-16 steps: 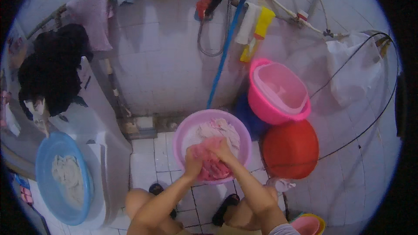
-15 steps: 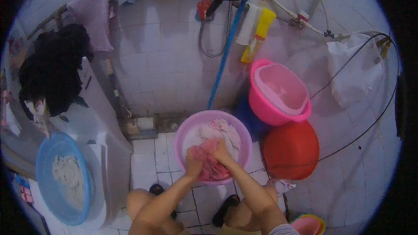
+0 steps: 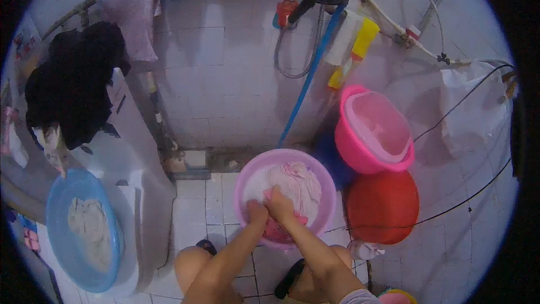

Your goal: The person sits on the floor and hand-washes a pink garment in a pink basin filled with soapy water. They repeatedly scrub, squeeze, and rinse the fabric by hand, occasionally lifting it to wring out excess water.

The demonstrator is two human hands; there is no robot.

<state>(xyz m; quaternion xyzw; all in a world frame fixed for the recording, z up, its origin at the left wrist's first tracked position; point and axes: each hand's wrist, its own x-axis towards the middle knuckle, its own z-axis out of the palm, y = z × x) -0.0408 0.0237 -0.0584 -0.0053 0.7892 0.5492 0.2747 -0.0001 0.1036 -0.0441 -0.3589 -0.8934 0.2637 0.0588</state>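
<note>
A lilac-pink basin point(image 3: 331, 202) stands on the tiled floor between my feet, with whitish suds inside. Both my hands are in it, close together. My right hand point(image 3: 279, 205) is closed round a reddish-pink cloth point(image 3: 277, 232); a bit of that cloth pokes out above the fist and more lies below the wrists. My left hand point(image 3: 257, 212) is curled against the same cloth at the basin's left side, its fingertips hidden. Beyond my right hand, a pale pink patterned garment point(image 3: 298, 183) lies bunched in the basin.
At left, a blue basin point(image 3: 119, 242) with whitish cloth sits on a white appliance point(image 3: 138, 152), beside a black clothing heap point(image 3: 73, 87). At right, pink basins point(image 3: 360, 152) rest above a red basin point(image 3: 382, 208). A blue pole point(image 3: 304, 90) leans on the wall, and a dark hose point(image 3: 472, 191) curves past.
My hands have come closer together and lower over the reddish-pink cloth, which is now mostly covered by them. The whole view has shifted slightly, so things sit farther right.
</note>
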